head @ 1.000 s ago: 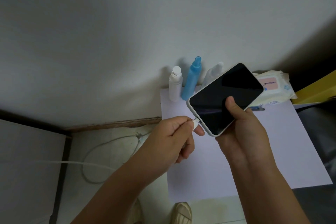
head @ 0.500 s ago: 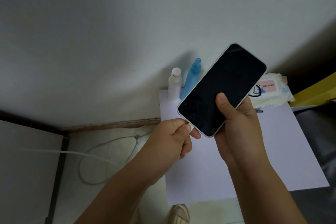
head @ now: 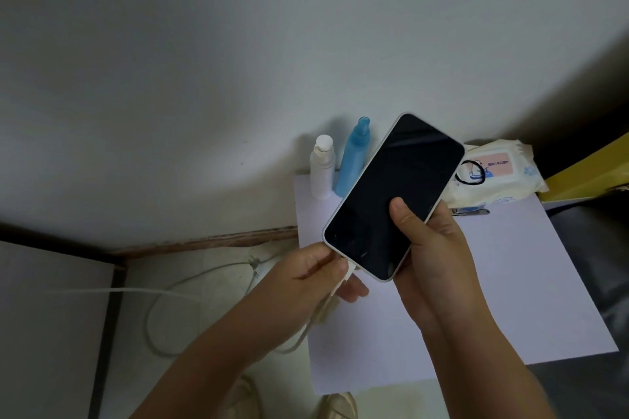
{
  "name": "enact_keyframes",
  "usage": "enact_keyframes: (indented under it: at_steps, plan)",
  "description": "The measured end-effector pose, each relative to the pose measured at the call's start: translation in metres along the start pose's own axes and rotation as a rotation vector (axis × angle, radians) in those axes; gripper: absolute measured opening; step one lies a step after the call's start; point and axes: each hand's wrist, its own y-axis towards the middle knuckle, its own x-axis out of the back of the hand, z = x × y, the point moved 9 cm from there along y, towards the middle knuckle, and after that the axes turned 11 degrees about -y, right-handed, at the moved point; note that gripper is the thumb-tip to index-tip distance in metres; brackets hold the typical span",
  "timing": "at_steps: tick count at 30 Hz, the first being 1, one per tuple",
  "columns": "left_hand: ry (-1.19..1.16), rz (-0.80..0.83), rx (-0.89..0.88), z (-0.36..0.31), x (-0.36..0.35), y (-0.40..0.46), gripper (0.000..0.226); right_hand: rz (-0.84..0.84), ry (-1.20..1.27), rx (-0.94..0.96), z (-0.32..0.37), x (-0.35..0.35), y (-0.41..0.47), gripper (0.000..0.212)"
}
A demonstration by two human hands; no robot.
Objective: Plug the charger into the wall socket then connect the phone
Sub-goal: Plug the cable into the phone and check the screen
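Note:
My right hand (head: pixel 430 248) grips a phone (head: pixel 391 194) with a dark screen and a pale case, tilted up to the right above a white table. My left hand (head: pixel 306 286) pinches the white charger cable's plug (head: pixel 350 274) right at the phone's lower edge. The plug touches the port. The white cable (head: pixel 163 296) trails from my left hand down to the floor, loops there and runs off to the left. No wall socket and no charger brick are in view.
On the white table (head: pixel 510 299) by the wall stand a white bottle (head: pixel 321 168) and a blue spray bottle (head: pixel 352 160). A pack of wet wipes (head: pixel 497 177) with a black hair tie lies behind the phone. A yellow box (head: pixel 589 173) is at the right.
The phone has tilted more upright and moved slightly lower. The plug, first held just off the lower edge, now sits against the port, with more cable showing below my left hand.

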Motion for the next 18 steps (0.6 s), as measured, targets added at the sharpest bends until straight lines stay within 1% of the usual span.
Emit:
enact_keyframes:
  at_steps: [2, 5, 8, 11, 15, 18]
  plan:
    - [-0.026, -0.028, -0.012, 0.003, 0.007, 0.001, 0.024, -0.005, 0.007, -0.025, -0.006, 0.003, -0.002, 0.033]
    - [-0.086, -0.119, -0.044, 0.006, 0.020, 0.005, 0.024, 0.008, -0.015, -0.051, -0.014, 0.006, -0.006, 0.029]
    - [-0.071, -0.167, -0.086, 0.005, 0.023, 0.010, 0.027, 0.014, -0.060, -0.101, -0.024, 0.009, -0.011, 0.029]
    - [-0.084, -0.208, -0.096, 0.005, 0.023, 0.017, 0.031, 0.025, 0.004, -0.170, -0.036, 0.009, -0.015, 0.028]
    - [-0.048, -0.182, -0.118, 0.004, 0.016, 0.026, 0.032, -0.013, 0.044, -0.343, -0.059, 0.019, -0.022, 0.036]
    - [-0.034, -0.164, -0.098, 0.013, 0.013, 0.030, 0.028, -0.033, 0.050, -0.374, -0.067, 0.028, -0.026, 0.034]
